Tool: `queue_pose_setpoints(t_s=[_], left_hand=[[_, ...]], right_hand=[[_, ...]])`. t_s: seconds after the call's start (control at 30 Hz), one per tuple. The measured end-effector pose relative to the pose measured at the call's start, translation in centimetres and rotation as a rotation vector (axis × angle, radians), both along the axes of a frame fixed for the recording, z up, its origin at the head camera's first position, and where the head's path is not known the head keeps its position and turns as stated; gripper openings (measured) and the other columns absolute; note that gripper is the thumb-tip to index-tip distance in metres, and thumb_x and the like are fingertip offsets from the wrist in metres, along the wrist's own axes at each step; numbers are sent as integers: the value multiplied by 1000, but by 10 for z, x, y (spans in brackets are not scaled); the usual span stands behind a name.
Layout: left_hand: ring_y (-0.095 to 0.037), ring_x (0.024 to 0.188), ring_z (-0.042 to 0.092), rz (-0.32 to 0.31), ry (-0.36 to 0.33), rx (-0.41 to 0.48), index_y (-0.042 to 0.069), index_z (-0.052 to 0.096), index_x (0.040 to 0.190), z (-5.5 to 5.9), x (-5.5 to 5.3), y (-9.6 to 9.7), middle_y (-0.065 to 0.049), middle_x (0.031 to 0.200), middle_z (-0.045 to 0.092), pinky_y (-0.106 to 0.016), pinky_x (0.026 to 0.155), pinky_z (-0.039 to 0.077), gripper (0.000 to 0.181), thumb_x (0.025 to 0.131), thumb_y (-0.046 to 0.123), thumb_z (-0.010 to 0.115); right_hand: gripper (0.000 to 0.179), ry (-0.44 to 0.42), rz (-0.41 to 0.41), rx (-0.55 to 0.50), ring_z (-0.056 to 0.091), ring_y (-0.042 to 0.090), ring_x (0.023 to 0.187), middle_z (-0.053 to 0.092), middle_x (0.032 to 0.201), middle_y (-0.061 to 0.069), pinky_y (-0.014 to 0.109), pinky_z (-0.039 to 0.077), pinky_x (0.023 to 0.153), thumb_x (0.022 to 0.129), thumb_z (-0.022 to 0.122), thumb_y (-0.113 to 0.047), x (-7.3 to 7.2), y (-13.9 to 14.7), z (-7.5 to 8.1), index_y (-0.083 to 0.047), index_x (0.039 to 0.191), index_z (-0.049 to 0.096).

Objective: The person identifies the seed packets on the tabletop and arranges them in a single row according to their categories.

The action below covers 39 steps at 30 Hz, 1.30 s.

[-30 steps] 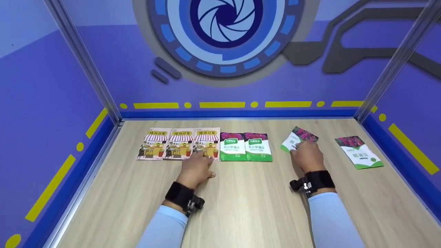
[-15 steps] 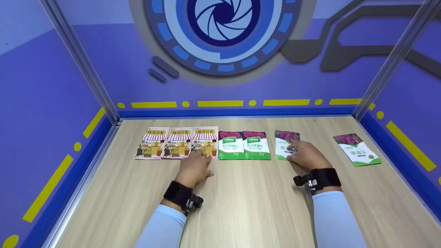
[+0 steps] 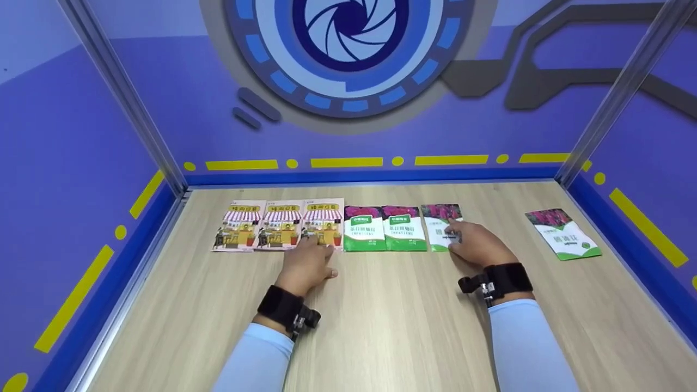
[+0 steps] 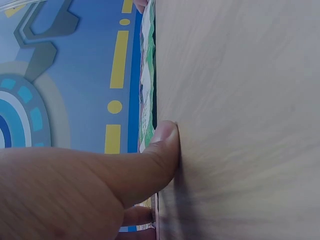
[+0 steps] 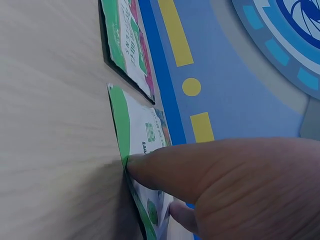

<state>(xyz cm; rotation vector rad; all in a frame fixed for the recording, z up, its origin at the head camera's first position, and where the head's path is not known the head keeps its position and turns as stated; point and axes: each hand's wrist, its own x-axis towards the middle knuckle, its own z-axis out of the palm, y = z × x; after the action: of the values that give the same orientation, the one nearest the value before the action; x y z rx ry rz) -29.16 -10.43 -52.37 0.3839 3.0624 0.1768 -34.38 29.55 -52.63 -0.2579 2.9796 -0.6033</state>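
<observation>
My left hand [image 3: 305, 265] rests with its fingertips on the lower part of the third pink packet [image 3: 323, 216], its thumb out to the side on the wood. With thumb and fingers, my right hand [image 3: 479, 245] grips the right side of a white-and-green flower seed packet [image 3: 437, 226]. The right wrist view shows the thumb on the green bottom edge of this seed packet [image 5: 135, 117]. Just left of it lie two green-bottomed seed packets [image 3: 364, 228] side by side, a narrow gap from the held one. Another matching seed packet [image 3: 563, 234] lies tilted, farther right.
Two more pink packets with a striped awning print [image 3: 239, 226] continue the row to the left. The wooden table [image 3: 381, 326] is bounded by a blue back wall [image 3: 348, 147] and side walls with metal corner posts.
My right hand has slid the seed packet left and turned it nearly straight, up beside the row. The left hand stays on the pink packet.
</observation>
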Motion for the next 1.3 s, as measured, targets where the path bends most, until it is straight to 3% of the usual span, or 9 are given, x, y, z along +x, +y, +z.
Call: queue_pose_setpoints(t_s=[0.27,1.07,1.3], left_hand=[[-33,121,48,-21,35,-10,26,58,129,-2,0,-1,-14,135,49,-55,82,49,63,73,52,72],[-34,127,43,3,5,-6,27,56,131,0,1,0,-15,141,44,-56,91,45,63,75,51,71],[-34,132,39,-7,-14,-33,27,53,133,1,-1,-1,-14,146,40,-57,90,46,64,77,54,68]], right_hand=[[45,1,20,1,46,29,127,49,140,8,52,37,104,87,61,-25,1,-3,-1,-19,131,54],[48,-16,3,-34,44,28,129,48,141,7,54,34,106,87,62,-25,0,-4,-5,-20,134,52],[43,-16,27,-39,35,31,137,38,149,6,54,31,108,87,62,-26,-1,-1,-2,-20,130,55]])
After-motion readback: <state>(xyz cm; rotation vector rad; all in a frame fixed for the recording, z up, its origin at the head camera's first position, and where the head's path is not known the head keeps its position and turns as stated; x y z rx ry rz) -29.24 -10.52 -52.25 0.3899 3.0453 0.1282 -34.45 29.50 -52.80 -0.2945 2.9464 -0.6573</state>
